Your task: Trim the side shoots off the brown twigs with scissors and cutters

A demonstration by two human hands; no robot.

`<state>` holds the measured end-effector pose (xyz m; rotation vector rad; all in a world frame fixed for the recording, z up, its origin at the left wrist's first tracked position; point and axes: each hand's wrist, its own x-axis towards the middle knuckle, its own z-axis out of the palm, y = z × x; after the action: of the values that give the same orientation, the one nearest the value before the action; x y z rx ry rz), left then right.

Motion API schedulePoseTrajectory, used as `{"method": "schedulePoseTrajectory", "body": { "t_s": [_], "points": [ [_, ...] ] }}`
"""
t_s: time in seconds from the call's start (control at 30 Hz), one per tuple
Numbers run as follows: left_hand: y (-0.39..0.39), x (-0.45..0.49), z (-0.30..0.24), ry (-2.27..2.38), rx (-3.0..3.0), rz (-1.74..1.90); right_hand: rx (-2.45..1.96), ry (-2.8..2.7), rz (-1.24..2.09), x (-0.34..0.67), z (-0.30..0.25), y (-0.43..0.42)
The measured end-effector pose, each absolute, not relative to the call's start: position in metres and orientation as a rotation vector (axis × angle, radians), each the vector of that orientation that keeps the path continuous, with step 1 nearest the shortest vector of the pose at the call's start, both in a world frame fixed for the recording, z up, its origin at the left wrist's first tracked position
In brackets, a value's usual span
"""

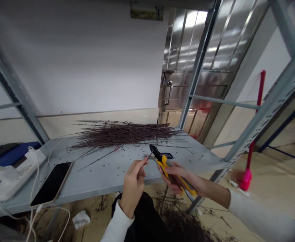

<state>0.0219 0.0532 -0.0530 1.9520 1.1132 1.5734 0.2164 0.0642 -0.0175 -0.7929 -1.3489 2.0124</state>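
Twig (150, 155) x1, pinched in left hand (133, 188) | tip just beside yellow pruning shears (171, 169) x1, gripped in right hand (175, 178) | twig heap (122, 134) x1 behind shears

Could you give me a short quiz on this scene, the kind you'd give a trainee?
1. Which hand holds the yellow-handled pruning shears?
2. True or false: the phone lies on the shelf beside the power strip.
3. What does the left hand pinch in its fingers?

Key:
1. The right hand.
2. True.
3. A thin twig.
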Motion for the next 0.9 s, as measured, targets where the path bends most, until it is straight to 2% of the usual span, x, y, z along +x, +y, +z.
{"method": "schedulePoseTrajectory", "body": {
  "t_s": [0.27, 0.43, 0.53, 0.7, 0.9],
  "points": [
    [0.042, 0.029, -0.043, 1.245, 1.911, 1.513, -1.091, -2.057, 0.709, 0.231, -0.006, 0.077],
    [0.040, 0.035, -0.045, 1.270, 1.843, 1.491, -1.134, -2.136, -0.001, 0.244, -0.017, 0.087],
    [0.043, 0.034, -0.043, 1.248, 1.820, 1.428, -1.099, -2.193, -0.276, 0.257, -0.023, 0.093],
    [0.050, 0.030, -0.039, 1.225, 1.856, 1.349, -1.036, -2.278, -0.235, 0.270, -0.016, 0.098],
    [0.057, 0.026, -0.045, 1.168, 1.962, 1.270, -1.089, -2.425, 0.305, 0.270, -0.003, 0.096]
  ]
}}
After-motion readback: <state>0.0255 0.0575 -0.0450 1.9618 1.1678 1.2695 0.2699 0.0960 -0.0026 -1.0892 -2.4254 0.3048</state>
